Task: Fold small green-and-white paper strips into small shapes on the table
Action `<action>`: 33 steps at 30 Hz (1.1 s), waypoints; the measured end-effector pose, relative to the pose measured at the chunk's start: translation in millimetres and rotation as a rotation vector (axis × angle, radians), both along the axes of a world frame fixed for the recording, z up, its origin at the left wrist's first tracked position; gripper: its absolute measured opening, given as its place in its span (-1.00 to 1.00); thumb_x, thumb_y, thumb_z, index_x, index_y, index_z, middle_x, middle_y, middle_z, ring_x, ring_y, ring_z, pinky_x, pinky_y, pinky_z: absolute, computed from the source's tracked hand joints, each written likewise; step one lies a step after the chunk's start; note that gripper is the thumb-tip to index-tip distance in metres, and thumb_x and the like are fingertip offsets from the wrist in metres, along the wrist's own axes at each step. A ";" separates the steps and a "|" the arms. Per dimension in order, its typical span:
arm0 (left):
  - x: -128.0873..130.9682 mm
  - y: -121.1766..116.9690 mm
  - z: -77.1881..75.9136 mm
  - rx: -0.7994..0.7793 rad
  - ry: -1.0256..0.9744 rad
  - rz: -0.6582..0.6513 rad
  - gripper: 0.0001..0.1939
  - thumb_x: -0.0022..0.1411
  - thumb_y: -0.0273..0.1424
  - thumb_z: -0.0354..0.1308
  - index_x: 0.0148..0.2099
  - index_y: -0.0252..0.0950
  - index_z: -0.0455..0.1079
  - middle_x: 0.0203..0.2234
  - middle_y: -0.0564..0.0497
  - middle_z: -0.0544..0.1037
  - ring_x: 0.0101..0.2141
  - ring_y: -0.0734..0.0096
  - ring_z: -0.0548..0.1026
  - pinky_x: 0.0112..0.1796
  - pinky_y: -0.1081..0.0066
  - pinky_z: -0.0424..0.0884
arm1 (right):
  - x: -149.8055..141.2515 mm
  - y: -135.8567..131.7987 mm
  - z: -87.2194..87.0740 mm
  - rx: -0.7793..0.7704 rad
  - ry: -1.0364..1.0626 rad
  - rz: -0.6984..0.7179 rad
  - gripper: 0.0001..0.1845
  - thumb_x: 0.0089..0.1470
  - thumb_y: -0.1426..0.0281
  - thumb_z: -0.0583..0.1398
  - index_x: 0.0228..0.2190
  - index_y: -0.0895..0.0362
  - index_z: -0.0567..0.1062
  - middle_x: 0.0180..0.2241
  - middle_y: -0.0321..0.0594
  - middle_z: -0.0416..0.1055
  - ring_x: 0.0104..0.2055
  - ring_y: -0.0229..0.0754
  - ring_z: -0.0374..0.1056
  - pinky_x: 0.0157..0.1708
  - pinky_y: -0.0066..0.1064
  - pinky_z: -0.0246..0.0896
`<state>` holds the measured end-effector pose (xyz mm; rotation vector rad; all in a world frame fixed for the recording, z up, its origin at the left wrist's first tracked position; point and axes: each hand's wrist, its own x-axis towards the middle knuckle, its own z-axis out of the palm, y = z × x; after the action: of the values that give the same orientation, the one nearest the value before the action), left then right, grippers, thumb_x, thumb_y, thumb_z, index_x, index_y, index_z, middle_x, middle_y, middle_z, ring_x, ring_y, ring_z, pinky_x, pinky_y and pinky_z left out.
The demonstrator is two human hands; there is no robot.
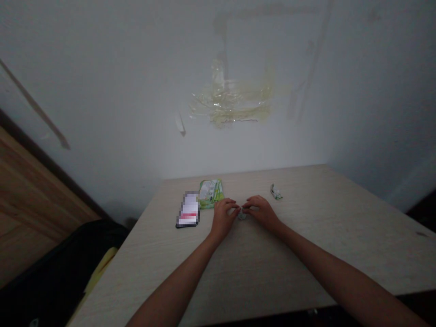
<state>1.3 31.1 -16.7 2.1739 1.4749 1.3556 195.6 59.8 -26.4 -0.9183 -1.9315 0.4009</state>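
Left hand (pixel 223 220), right hand (pixel 263 215): fingertips curled beside small pale piece (pixel 241 215) on counter (pixel 245 281), clamping unclear | probably light, soft, slippery | pinch opposite edges

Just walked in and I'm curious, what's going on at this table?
A person's left hand and right hand meet over the table, fingertips close together at a small pale thing, too small to make out. Just left of the hands lies a green packet, with a phone beside it. Off to the right, farther back, is a small crumpled piece. Behind the table, peeling tape clings to the wall.
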 end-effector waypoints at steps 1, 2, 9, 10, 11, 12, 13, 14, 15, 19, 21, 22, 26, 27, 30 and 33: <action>-0.1 -0.3 0.3 0.000 -0.001 0.001 -0.92 0.13 -0.37 0.28 -0.28 -0.20 0.55 -0.19 -0.01 0.56 -0.07 0.28 0.45 0.03 0.15 0.30 | -0.1 0.1 0.1 0.003 0.001 -0.003 -0.92 -0.04 0.38 0.36 -0.39 0.03 0.62 -0.36 -0.20 0.55 -0.16 -0.08 0.42 -0.08 -0.22 0.26; -0.2 -0.6 0.5 -0.002 0.000 0.002 -0.93 0.13 -0.37 0.28 -0.28 -0.20 0.55 -0.19 -0.01 0.56 -0.07 0.28 0.45 0.03 0.14 0.29 | -0.3 0.3 0.1 0.007 0.000 -0.004 -0.92 -0.04 0.38 0.36 -0.39 0.03 0.62 -0.36 -0.20 0.55 -0.16 -0.07 0.42 -0.08 -0.21 0.26; 0.7 -1.3 1.1 -0.011 -0.010 0.014 -0.93 0.12 -0.38 0.29 -0.29 -0.20 0.55 -0.19 -0.02 0.56 -0.07 0.27 0.45 0.03 0.12 0.30 | -0.7 0.2 1.6 0.034 -0.013 -0.017 -0.92 -0.06 0.39 0.38 -0.41 0.04 0.62 -0.36 -0.20 0.55 -0.17 -0.07 0.42 -0.09 -0.22 0.24; 0.9 -1.3 1.1 -0.013 -0.012 0.015 -0.93 0.12 -0.38 0.30 -0.29 -0.20 0.55 -0.19 -0.02 0.56 -0.07 0.26 0.45 0.02 0.12 0.30 | -0.6 -0.1 2.0 0.036 -0.013 -0.019 -0.93 -0.06 0.39 0.37 -0.41 0.04 0.62 -0.36 -0.19 0.55 -0.16 -0.07 0.42 -0.09 -0.22 0.24; 1.1 -1.3 1.0 -0.017 -0.014 0.017 -0.93 0.11 -0.38 0.30 -0.29 -0.20 0.55 -0.18 -0.02 0.56 -0.07 0.26 0.45 0.02 0.12 0.31 | -0.4 -0.3 2.4 0.038 -0.015 -0.021 -0.93 -0.06 0.39 0.37 -0.41 0.04 0.62 -0.36 -0.19 0.55 -0.16 -0.07 0.42 -0.09 -0.22 0.24; 1.3 -1.2 1.1 -0.022 -0.014 0.012 -0.94 0.11 -0.39 0.30 -0.30 -0.20 0.55 -0.19 -0.02 0.56 -0.07 0.26 0.45 0.02 0.13 0.31 | -0.3 -0.5 2.8 0.039 -0.016 -0.023 -0.93 -0.06 0.39 0.37 -0.42 0.04 0.62 -0.35 -0.19 0.55 -0.17 -0.07 0.42 -0.08 -0.22 0.23; 1.4 -1.2 1.1 -0.025 -0.016 0.012 -0.94 0.11 -0.39 0.30 -0.30 -0.20 0.55 -0.19 -0.02 0.56 -0.07 0.26 0.45 0.02 0.12 0.30 | -0.1 -0.7 3.1 0.037 -0.019 -0.027 -0.94 -0.05 0.39 0.37 -0.42 0.04 0.62 -0.35 -0.19 0.55 -0.17 -0.07 0.42 -0.08 -0.21 0.23; 1.5 -1.2 1.1 -0.031 -0.018 0.013 -0.94 0.11 -0.39 0.30 -0.30 -0.20 0.55 -0.18 -0.02 0.56 -0.07 0.26 0.45 0.03 0.11 0.30 | 0.0 -0.8 3.3 0.034 -0.021 -0.031 -0.94 -0.05 0.39 0.37 -0.42 0.04 0.62 -0.34 -0.18 0.55 -0.16 -0.07 0.42 -0.08 -0.21 0.23; 1.6 -1.2 1.2 -0.036 -0.020 0.016 -0.94 0.11 -0.40 0.30 -0.31 -0.20 0.55 -0.18 -0.02 0.56 -0.07 0.26 0.45 0.04 0.11 0.29 | 0.1 -0.9 3.4 0.031 -0.021 -0.036 -0.94 -0.05 0.40 0.37 -0.42 0.04 0.62 -0.34 -0.18 0.55 -0.16 -0.07 0.41 -0.07 -0.20 0.23; 1.9 -1.5 2.1 -0.056 -0.024 0.033 -0.96 0.10 -0.40 0.31 -0.32 -0.19 0.56 -0.17 -0.02 0.56 -0.04 0.24 0.44 0.05 0.09 0.27 | -0.1 -1.1 3.5 0.021 -0.012 -0.049 -0.93 -0.07 0.42 0.38 -0.42 0.05 0.63 -0.33 -0.17 0.54 -0.16 -0.08 0.41 -0.08 -0.21 0.24; 2.3 -1.9 2.9 -0.064 -0.028 0.039 -0.96 0.09 -0.40 0.31 -0.33 -0.19 0.55 -0.16 -0.02 0.56 -0.03 0.24 0.43 0.06 0.08 0.25 | -0.2 -1.6 4.1 0.014 -0.005 -0.054 -0.93 -0.07 0.42 0.38 -0.43 0.05 0.63 -0.33 -0.17 0.54 -0.16 -0.08 0.41 -0.08 -0.21 0.24; 2.5 -2.2 3.5 -0.067 -0.030 0.041 -0.96 0.09 -0.39 0.31 -0.33 -0.18 0.55 -0.16 -0.01 0.56 -0.03 0.24 0.43 0.07 0.07 0.24 | -0.3 -2.1 4.7 0.010 -0.002 -0.055 -0.93 -0.07 0.42 0.38 -0.43 0.05 0.62 -0.33 -0.17 0.54 -0.16 -0.07 0.41 -0.08 -0.21 0.24; 2.9 -3.3 5.7 -0.076 -0.029 0.048 -0.97 0.09 -0.39 0.31 -0.35 -0.18 0.55 -0.16 -0.01 0.55 -0.03 0.24 0.43 0.08 0.05 0.22 | -0.8 -4.1 7.6 -0.014 0.012 -0.050 -0.96 -0.05 0.40 0.37 -0.44 0.05 0.62 -0.33 -0.17 0.54 -0.16 -0.06 0.41 -0.06 -0.18 0.24; 2.9 -3.5 6.2 -0.075 -0.029 0.050 -0.98 0.10 -0.38 0.31 -0.35 -0.18 0.55 -0.16 0.00 0.55 -0.03 0.24 0.43 0.08 0.06 0.23 | -1.1 -4.5 8.3 -0.022 0.017 -0.050 -0.96 -0.05 0.40 0.36 -0.44 0.05 0.62 -0.33 -0.16 0.54 -0.16 -0.06 0.41 -0.06 -0.18 0.25; 2.5 -3.8 7.1 -0.066 -0.029 0.049 -0.98 0.10 -0.39 0.30 -0.35 -0.18 0.55 -0.17 0.01 0.55 -0.04 0.25 0.42 0.06 0.10 0.26 | -2.3 -5.2 9.2 -0.041 0.044 -0.051 -0.98 -0.04 0.38 0.36 -0.46 0.04 0.62 -0.35 -0.17 0.54 -0.16 -0.06 0.41 -0.07 -0.17 0.26; 2.1 -4.0 7.5 -0.053 -0.033 0.046 -0.98 0.09 -0.42 0.30 -0.36 -0.19 0.54 -0.17 0.01 0.54 -0.05 0.27 0.42 0.04 0.14 0.27 | -3.4 -5.5 8.9 -0.059 0.068 -0.041 -0.98 -0.03 0.36 0.35 -0.46 0.04 0.62 -0.36 -0.18 0.54 -0.16 -0.05 0.42 -0.06 -0.18 0.26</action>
<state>3.4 27.1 -9.1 2.0878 1.5400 1.3442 192.2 54.3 -17.5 -0.9690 -1.8443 0.4612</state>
